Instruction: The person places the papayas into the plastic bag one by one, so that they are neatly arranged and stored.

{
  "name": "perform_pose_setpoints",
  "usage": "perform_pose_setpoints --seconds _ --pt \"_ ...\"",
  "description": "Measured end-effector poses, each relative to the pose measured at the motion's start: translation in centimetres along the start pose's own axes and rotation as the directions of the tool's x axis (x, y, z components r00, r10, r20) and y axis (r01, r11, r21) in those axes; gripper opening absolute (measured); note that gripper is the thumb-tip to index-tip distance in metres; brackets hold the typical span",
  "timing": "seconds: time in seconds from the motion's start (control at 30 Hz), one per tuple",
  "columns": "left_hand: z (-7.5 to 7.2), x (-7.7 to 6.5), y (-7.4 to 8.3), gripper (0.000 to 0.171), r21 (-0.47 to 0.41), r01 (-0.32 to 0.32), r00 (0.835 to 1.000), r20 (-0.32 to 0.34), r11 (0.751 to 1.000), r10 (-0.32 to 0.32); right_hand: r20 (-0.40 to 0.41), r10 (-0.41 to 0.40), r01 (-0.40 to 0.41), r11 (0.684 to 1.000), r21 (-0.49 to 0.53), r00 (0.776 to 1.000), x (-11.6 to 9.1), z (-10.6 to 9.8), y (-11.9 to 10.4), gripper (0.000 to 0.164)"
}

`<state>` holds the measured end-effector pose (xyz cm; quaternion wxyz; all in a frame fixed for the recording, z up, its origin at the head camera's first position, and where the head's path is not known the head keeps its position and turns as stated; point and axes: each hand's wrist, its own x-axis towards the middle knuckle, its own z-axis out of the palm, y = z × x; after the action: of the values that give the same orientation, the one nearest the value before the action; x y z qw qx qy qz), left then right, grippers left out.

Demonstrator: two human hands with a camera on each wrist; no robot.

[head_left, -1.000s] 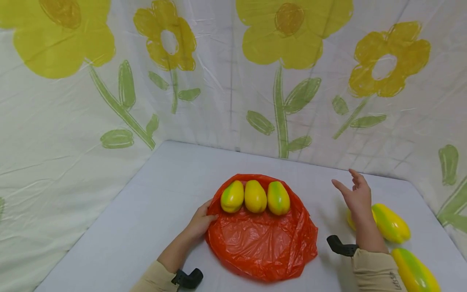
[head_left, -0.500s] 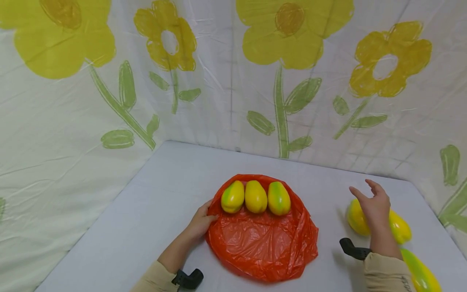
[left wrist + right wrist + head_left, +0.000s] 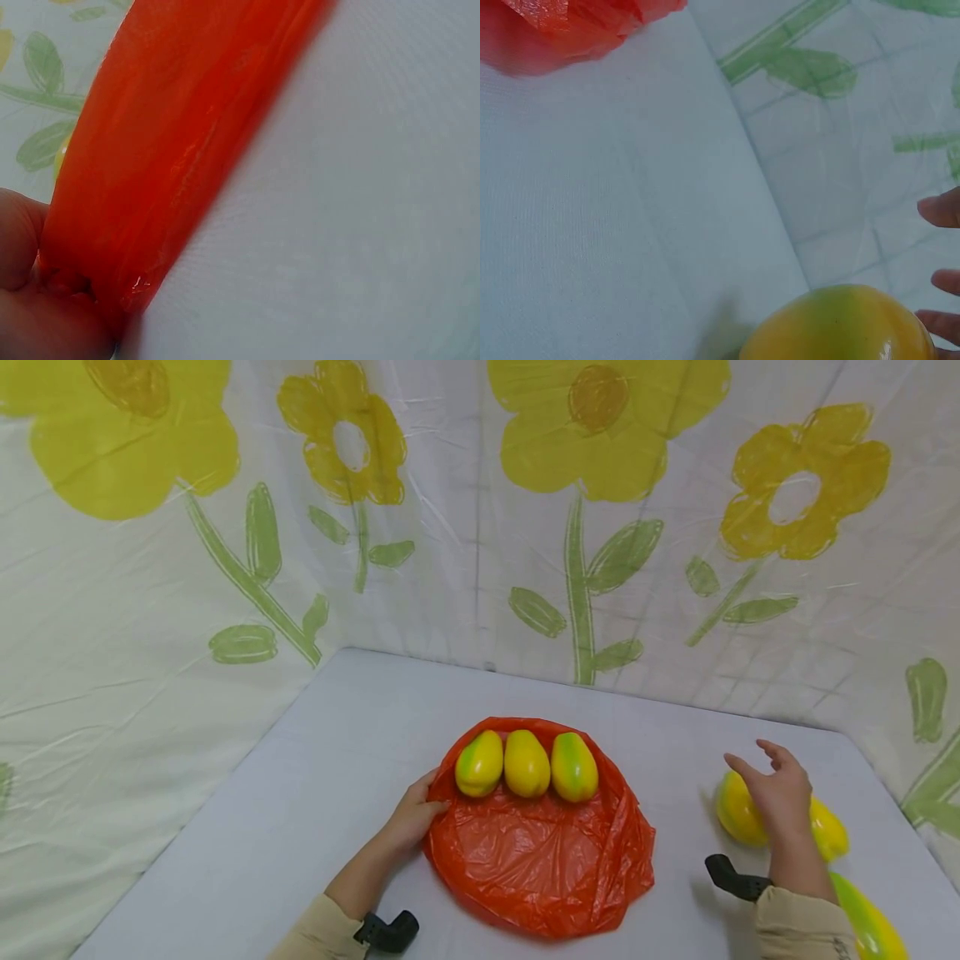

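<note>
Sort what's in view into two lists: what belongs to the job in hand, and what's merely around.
Seems to belong:
- red plastic bag, gripped by the left hand
- three yellow-green fruits within its rim
- loose fruits by the right hand, probably

Merely around:
- flowered backdrop
- white table, only the work surface
- black wrist devices

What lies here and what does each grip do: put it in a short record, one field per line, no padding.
Bag: red, spread open on the table
Bagged fruit: three, yellow-green, side by side at the bag's far side
Loose fruit: right of the bag, partly hidden by the right arm; exact count unclear
Left grip: holds the bag's left edge
Right grip: fingers apart, holds nothing, close to loose fruit
Backdrop: pale, with yellow flowers
</note>
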<state>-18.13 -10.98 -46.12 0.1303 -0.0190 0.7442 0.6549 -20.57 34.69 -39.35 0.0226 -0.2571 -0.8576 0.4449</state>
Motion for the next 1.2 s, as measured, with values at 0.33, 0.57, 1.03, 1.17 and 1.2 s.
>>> perform_pose_setpoints --seconds 0.33,0.57,1.03,1.17,1.2 --pt "0.0 0.2 0.0 0.056 -0.010 -0.005 1.000 0.009 1.000 0.005 0.101 0.004 0.002 0.998 -0.059 0.995 -0.3 0.1 1.0 0.084" --pt "-0.1 0.2 -0.1 0.056 0.002 0.000 1.000 0.003 1.000 0.000 0.155 -0.018 0.033 0.995 -0.097 0.988 -0.2 1.1 1.4 0.085" --pt "0.2 -0.2 0.2 0.055 -0.033 -0.023 1.000 -0.002 0.999 0.023 0.149 -0.018 0.040 0.988 -0.147 0.989 -0.4 3.0 1.9 0.095" --pt "0.1 -0.2 0.2 0.055 -0.035 -0.020 1.000 0.001 0.999 0.020 0.166 -0.020 0.049 0.984 -0.170 0.986 -0.4 3.1 2.0 0.096" --pt "0.1 -0.2 0.2 0.055 -0.032 -0.021 1.000 0.002 0.999 0.021 0.170 -0.020 0.050 0.984 -0.172 0.985 -0.4 3.1 2.0 0.096"
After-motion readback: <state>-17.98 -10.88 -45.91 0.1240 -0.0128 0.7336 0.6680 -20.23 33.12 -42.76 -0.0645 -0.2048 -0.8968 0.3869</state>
